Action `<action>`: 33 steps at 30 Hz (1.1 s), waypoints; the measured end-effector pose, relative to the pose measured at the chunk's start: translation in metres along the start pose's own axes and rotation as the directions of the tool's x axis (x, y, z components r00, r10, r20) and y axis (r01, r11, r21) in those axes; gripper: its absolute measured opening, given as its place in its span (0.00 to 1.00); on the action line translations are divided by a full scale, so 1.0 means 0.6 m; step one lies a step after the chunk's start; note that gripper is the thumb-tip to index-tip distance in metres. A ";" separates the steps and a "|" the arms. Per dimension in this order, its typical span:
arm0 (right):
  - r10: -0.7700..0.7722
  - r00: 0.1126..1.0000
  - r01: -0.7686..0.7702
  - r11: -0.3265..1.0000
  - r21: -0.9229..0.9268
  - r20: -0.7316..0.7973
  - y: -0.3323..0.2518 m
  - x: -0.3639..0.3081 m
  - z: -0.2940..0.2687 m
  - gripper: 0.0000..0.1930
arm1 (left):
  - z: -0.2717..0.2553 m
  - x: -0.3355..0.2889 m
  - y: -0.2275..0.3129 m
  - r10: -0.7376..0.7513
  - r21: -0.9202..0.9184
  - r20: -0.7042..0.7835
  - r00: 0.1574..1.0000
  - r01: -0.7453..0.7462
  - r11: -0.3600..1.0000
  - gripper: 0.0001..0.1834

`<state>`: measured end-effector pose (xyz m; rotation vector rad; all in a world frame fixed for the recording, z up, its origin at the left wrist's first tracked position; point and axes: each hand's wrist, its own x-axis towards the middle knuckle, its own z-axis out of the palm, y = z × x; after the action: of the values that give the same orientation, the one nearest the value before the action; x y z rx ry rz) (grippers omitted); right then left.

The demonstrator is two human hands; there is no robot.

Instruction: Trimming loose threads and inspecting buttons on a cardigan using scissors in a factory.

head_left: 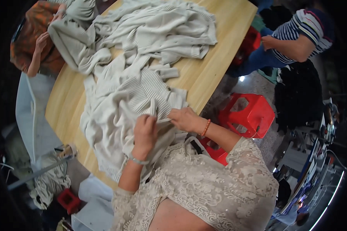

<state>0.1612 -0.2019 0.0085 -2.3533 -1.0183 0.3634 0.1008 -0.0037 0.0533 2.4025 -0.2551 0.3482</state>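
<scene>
Cream knit sweater (108,111) lies rumpled on the near part of the light wood table (231,34), between 9 and 10 o'clock, clock read from the view centre; its near edge is close to the wearer's body. Left hand (144,134), at 8 o'clock, fingers curled in, pinching a fold of the sweater, pale bangle (138,160) on the wrist. Right hand (184,119), just beside centre, pinches the fabric between thumb and fingers, red bead bracelet (206,127) on the wrist. Hands are near each other but apart, a short stretch of knit between them. Exact fingertip contact on the left: can't tell, knuckles hide it. Heap of similar knits (169,29) at 12, against the sweater's far side. Co-worker in an orange-brown patterned top (36,25) at 10, hands at the edge of another pale knit piece (67,48); can't tell how firmly gripped. Person in a striped shirt (297,40) at 2. Red plastic stool (258,111) at 3, second red stool (219,156) between 4 and 5, partly covered. Black heap (298,92) just before 3. Pale fabric pile (52,183) at 8.
</scene>
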 end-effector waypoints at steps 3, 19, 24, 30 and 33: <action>0.029 0.999 -0.029 0.999 0.015 0.024 -0.011 0.007 0.010 0.07 | 0.035 0.013 -0.011 -0.027 -0.054 0.056 0.998 0.030 0.998 0.11; -0.103 0.979 0.122 0.987 0.104 -0.174 -0.027 0.045 0.042 0.08 | 0.024 0.037 -0.074 -0.561 -0.523 0.372 0.740 0.666 0.532 0.06; 0.111 0.973 -0.042 0.947 0.319 -0.202 -0.058 0.033 -0.008 0.15 | 0.019 0.033 -0.069 -0.566 -0.641 0.447 0.693 0.689 0.337 0.07; -0.031 0.975 0.066 0.986 0.154 -0.221 -0.075 0.045 0.013 0.25 | 0.034 0.012 -0.073 -0.613 -0.680 0.306 0.729 0.618 0.395 0.06; -0.015 0.975 0.046 0.990 0.133 -0.220 -0.078 0.046 0.007 0.22 | 0.026 0.009 -0.073 -0.613 -0.701 0.335 0.716 0.624 0.346 0.05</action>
<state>0.1506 -0.1539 0.0314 -2.1947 -0.8944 0.1523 0.1209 0.0185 0.0171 1.4289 0.4584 -0.1491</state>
